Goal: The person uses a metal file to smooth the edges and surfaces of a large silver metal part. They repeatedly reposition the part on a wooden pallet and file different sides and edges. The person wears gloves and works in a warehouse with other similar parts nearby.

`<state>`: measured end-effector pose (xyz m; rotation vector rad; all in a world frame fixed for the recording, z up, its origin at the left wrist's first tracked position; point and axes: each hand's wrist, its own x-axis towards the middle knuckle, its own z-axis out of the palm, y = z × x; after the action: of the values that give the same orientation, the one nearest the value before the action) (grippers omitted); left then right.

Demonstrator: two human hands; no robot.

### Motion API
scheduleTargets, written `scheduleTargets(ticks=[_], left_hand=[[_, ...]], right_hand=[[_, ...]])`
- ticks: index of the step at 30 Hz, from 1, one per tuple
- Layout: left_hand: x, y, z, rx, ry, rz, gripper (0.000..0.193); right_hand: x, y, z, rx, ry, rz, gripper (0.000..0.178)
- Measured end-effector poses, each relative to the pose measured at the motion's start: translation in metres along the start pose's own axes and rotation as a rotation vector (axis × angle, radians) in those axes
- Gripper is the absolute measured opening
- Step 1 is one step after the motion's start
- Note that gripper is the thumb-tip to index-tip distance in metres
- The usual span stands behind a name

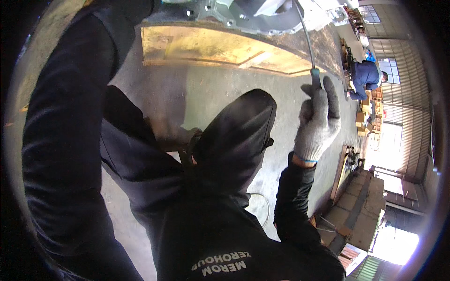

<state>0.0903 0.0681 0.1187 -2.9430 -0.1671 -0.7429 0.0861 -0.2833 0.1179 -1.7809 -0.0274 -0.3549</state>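
1. All around, a workshop with a bare grey floor [225, 86]; along the right side, a corrugated wall [396, 54] with windows, bent by the lens, and bright light low in the corner.
2. Farther off at the right, a person in dark blue [366, 77], leaning over near some cardboard boxes [362, 122].
3. Nearer, toward the lower right, a tan, block-shaped stack [358, 210] with a dark strip across it.
4. Along the upper edge, a silver metal casting [243, 21] with bolt holes and an uneven rim, only partly in view; resting on a wooden table [201, 44] with a yellowish side panel.
5. In the right hand [318, 122], gloved in pale knit with a blue line at the cuff, a slim-shafted tool [315, 76]; fingers closed on its dark teal handle.
6. From there, a thin metal shaft slanting up and left to the casting; tip perhaps touching it, perhaps just above, too close to the edge to say.
7. On the left, a black sleeve [70, 117], stretching up beside the casting; left hand out of view, fingers impossible to tell.
8. Between both arms, bent knees in dark trousers [234, 126], and below them a black top [206, 239] with pale lettering.
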Motion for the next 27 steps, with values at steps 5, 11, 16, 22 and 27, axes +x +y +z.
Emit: scheduleTargets(ticks=[5,11,16,22,27], left_hand=[[0.003,0.000,0.000,0.015,0.008,0.024,0.056],[0.008,-0.004,0.004,0.059,0.027,0.054,0.054],[0.013,-0.004,0.005,0.119,0.059,0.080,0.053],[0.017,-0.001,0.007,0.225,0.158,0.147,0.051],[0.016,0.004,0.003,-0.227,0.092,-0.025,0.053]], right_hand=[[0.006,-0.009,0.002,0.058,-0.168,-0.079,0.033],[0.010,0.011,-0.008,0.043,-0.111,-0.056,0.036],[0.003,0.020,0.008,0.139,-0.190,0.270,0.045],[0.042,0.017,0.062,-0.360,-0.457,-0.417,0.025],[0.073,0.056,0.077,-0.543,-0.383,-0.893,0.039]])
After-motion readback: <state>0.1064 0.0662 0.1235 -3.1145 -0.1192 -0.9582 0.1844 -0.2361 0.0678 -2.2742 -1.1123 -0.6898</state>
